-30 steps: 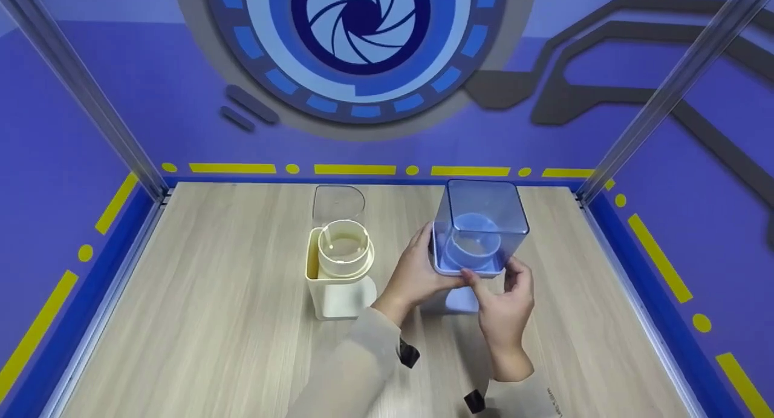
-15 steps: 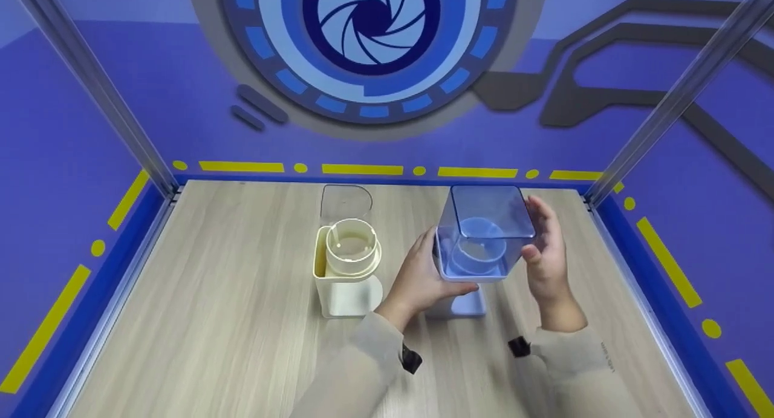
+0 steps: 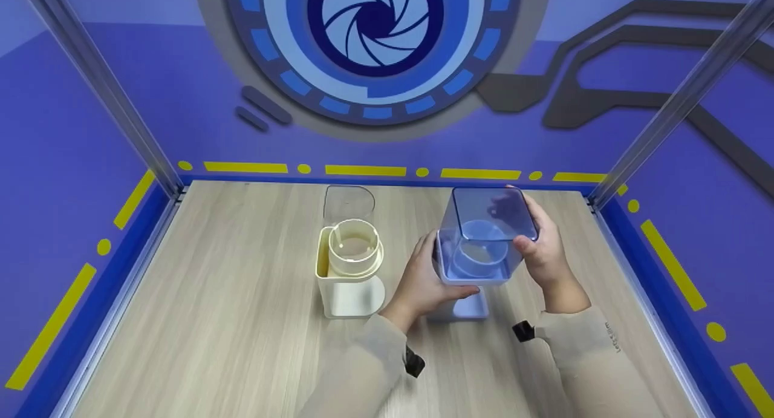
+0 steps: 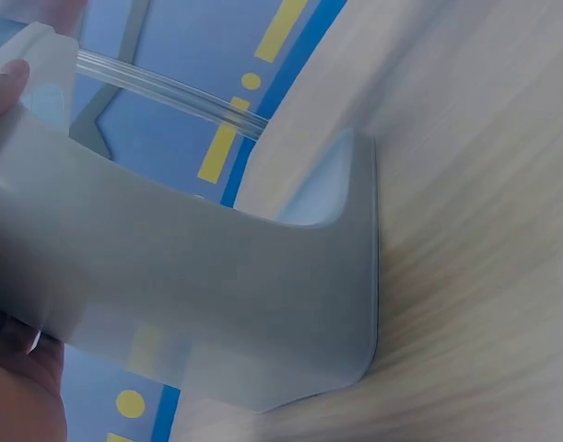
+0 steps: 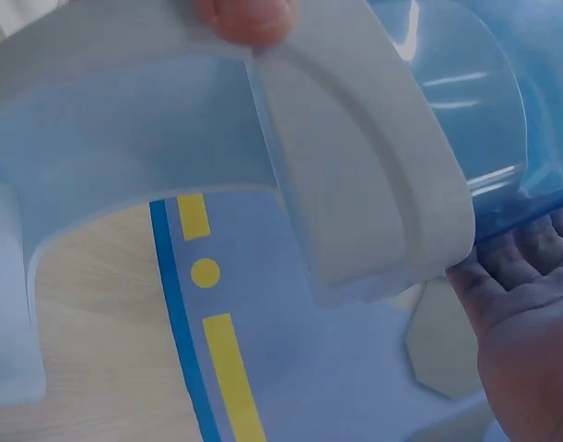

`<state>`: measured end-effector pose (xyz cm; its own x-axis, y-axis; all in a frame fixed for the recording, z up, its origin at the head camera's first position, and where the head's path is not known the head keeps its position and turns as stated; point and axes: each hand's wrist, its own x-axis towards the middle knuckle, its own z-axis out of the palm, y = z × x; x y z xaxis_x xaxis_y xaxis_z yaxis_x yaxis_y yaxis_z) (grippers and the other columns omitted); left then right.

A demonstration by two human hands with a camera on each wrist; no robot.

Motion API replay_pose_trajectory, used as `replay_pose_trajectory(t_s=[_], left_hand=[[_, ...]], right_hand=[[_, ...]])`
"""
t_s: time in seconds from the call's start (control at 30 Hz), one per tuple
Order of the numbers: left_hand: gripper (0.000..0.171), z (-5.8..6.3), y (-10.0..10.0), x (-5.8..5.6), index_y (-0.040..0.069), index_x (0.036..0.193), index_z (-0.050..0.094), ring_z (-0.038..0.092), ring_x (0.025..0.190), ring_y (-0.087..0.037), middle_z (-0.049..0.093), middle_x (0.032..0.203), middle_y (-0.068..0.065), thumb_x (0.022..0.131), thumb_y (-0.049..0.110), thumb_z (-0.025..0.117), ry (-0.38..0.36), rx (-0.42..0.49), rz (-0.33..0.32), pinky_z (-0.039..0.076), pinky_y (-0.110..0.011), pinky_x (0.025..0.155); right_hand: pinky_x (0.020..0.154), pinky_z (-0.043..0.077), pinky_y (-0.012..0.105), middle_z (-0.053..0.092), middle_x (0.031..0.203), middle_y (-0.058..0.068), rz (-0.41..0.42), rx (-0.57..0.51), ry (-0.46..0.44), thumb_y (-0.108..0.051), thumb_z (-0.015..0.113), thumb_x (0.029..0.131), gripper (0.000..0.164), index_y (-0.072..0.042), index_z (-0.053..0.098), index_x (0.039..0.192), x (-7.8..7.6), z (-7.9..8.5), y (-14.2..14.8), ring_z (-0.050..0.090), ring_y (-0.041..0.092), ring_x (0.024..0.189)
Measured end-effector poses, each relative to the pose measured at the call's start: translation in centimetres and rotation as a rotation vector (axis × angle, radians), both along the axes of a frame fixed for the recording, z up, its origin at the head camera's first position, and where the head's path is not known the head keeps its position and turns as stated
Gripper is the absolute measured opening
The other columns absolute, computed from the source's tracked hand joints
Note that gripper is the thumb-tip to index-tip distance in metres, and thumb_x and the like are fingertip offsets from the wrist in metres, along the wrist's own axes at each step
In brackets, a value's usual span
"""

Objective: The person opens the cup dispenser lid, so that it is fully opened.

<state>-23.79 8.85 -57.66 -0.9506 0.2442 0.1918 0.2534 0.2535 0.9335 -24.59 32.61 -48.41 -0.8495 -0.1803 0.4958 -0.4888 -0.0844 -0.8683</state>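
Note:
A blue C-shaped dispenser (image 3: pixel 470 303), topped by a clear blue box-shaped cover (image 3: pixel 484 209), stands right of centre on the table. Through the cover a round cup-like ring shows. My left hand (image 3: pixel 421 283) grips the dispenser's upper body from the left, its thumb along the front under the rim. On the other side, my right hand (image 3: pixel 547 257) holds the cover, thumb at the front corner and fingers behind. In the left wrist view the dispenser's smooth back (image 4: pixel 216 267) fills the middle. The right wrist view has the right fingers (image 5: pixel 530 276) against the cover's wall.
A cream dispenser (image 3: pixel 351 298) of the same shape stands to the left, its round ring (image 3: pixel 355 245) uncovered and a clear lid (image 3: pixel 349 203) raised behind it. Blue panels with metal posts (image 3: pixel 677 97) enclose the wooden table (image 3: pixel 242 285) at the back and sides.
My right hand has left the dispenser's front rim, swung out to the right, and now holds the cover's right side. The left hand keeps its grip. The head view has shifted slightly.

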Motion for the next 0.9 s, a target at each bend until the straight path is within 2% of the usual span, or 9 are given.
replay_pose_trajectory(t_s=[0.1, 0.27, 0.5, 0.67, 0.73, 0.9], left_hand=[[0.137, -0.16, 0.04, -0.03, 0.023, 0.174, 0.037, 0.055, 0.150, -0.017, 0.054, 0.166, 0.002, 0.061, 0.048, 0.112, 0.003, 0.014, 0.001, 0.046, -0.044, 0.134], [0.138, -0.09, 0.10, -0.02, 0.023, 0.174, 0.038, 0.054, 0.153, -0.018, 0.052, 0.169, 0.002, 0.060, 0.050, 0.112, -0.005, 0.008, -0.003, 0.044, -0.046, 0.136], [0.138, -0.17, -0.08, 0.02, 0.023, 0.174, 0.039, 0.054, 0.154, -0.020, 0.051, 0.171, 0.001, 0.061, 0.050, 0.112, -0.028, -0.016, 0.004, 0.044, -0.047, 0.136], [0.135, -0.29, -0.08, 0.04, 0.025, 0.173, 0.040, 0.056, 0.150, -0.018, 0.053, 0.168, 0.003, 0.061, 0.050, 0.112, -0.019, -0.009, -0.004, 0.046, -0.045, 0.134], [0.134, -0.28, -0.08, 0.07, 0.025, 0.172, 0.041, 0.056, 0.149, -0.017, 0.054, 0.167, 0.004, 0.061, 0.049, 0.112, -0.020, -0.003, -0.007, 0.047, -0.044, 0.133], [0.135, -0.20, -0.14, 0.03, 0.024, 0.173, 0.040, 0.055, 0.151, -0.018, 0.053, 0.168, 0.003, 0.061, 0.048, 0.112, -0.027, -0.002, -0.011, 0.045, -0.044, 0.135]], right_hand=[[0.110, 0.060, 0.020, 0.078, 0.140, -0.001, -0.043, -0.010, -0.022, -0.059, 0.096, 0.086, 0.111, 0.006, 0.050, 0.163, 0.11, 0.02, -0.01, 0.072, 0.013, 0.128], [0.113, 0.060, 0.024, 0.077, 0.141, 0.005, -0.035, -0.048, -0.009, -0.054, 0.099, 0.084, 0.104, 0.000, 0.053, 0.161, 0.33, 0.04, -0.18, 0.072, 0.018, 0.129], [0.113, 0.060, 0.024, 0.077, 0.140, 0.006, -0.060, -0.044, 0.008, -0.056, 0.099, 0.083, 0.105, -0.001, 0.055, 0.160, 0.21, 0.11, -0.56, 0.072, 0.019, 0.129], [0.111, 0.061, 0.024, 0.076, 0.141, 0.004, -0.080, -0.051, -0.005, -0.053, 0.097, 0.086, 0.104, 0.003, 0.053, 0.161, 0.09, 0.15, -0.67, 0.072, 0.017, 0.128], [0.111, 0.061, 0.024, 0.076, 0.142, 0.004, -0.077, -0.055, 0.000, -0.052, 0.096, 0.086, 0.104, 0.006, 0.052, 0.161, 0.09, 0.14, -0.69, 0.072, 0.017, 0.128], [0.113, 0.060, 0.025, 0.076, 0.142, 0.008, -0.055, -0.070, 0.038, -0.053, 0.098, 0.084, 0.104, 0.003, 0.053, 0.160, 0.18, 0.20, -0.71, 0.072, 0.020, 0.129]])
